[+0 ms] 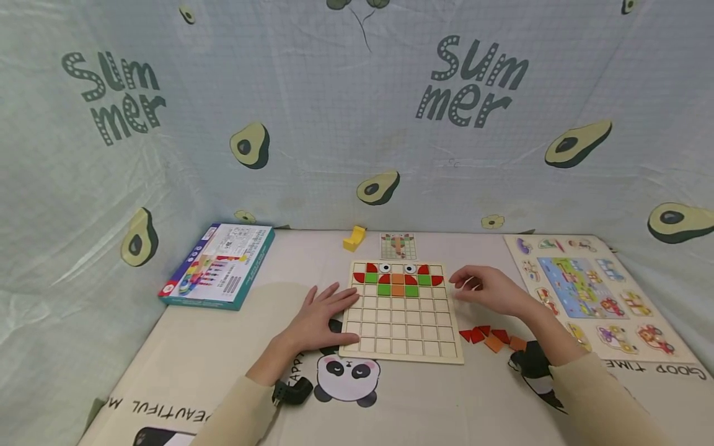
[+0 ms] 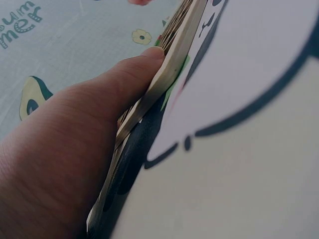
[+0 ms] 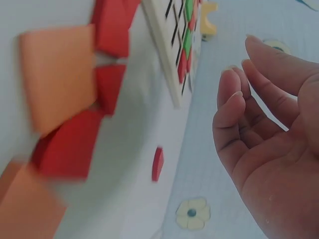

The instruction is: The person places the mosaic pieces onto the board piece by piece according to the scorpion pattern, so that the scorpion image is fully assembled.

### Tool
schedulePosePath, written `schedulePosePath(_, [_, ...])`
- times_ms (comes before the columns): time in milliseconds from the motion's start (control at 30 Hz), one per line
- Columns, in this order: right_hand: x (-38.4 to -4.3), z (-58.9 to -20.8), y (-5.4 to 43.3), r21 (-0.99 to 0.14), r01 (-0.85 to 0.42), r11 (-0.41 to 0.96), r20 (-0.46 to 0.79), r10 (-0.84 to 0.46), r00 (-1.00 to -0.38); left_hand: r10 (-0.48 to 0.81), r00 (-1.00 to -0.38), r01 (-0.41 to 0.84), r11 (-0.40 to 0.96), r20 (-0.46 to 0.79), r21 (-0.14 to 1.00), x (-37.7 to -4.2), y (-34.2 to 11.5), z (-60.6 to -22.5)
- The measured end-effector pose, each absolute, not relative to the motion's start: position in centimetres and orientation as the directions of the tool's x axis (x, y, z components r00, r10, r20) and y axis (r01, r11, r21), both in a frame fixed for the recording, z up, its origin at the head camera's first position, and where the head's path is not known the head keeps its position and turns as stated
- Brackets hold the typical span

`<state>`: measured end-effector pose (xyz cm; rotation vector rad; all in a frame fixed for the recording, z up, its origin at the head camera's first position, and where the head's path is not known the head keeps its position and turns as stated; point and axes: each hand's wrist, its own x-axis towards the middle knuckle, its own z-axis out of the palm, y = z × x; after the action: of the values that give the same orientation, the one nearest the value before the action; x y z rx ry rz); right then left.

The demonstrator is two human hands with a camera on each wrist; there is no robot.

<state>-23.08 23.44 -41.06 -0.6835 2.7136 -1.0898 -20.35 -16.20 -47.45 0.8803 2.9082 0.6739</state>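
A wooden grid board lies on the table, its top rows partly filled with red, green and orange tiles and two eye tiles. My left hand rests at the board's left side, fingers spread and fingertips over its edge; the thumb lies along the rim. Just past the board's upper right corner hovers my right hand, its fingers loosely bent with nothing between them. Below that hand are several loose red tiles and orange tiles. One red tile lies apart from them in the right wrist view.
A small pattern card lies behind the board, with a yellow piece to its left. The boxed toy sits at the back left. A picture puzzle board covers the right side. A black strap-like object is by the left wrist.
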Motion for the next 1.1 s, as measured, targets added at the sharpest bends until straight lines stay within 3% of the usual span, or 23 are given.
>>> schedulePosePath(500, [-19.1, -42.5, 27.8, -0.695, -0.266, 0.668, -0.041, -0.407, -0.913, 0.539, -0.837, 0.526, 0.750, 0.090, 0.401, -20.4, -16.3, -47.5])
schedulePosePath(1100, [-16.5, -44.0, 31.3, -0.661, -0.261, 0.704, -0.078, -0.410, -0.909, 0.541, -0.836, 0.530, 0.749, 0.093, 0.397, -20.5, -16.3, -47.8])
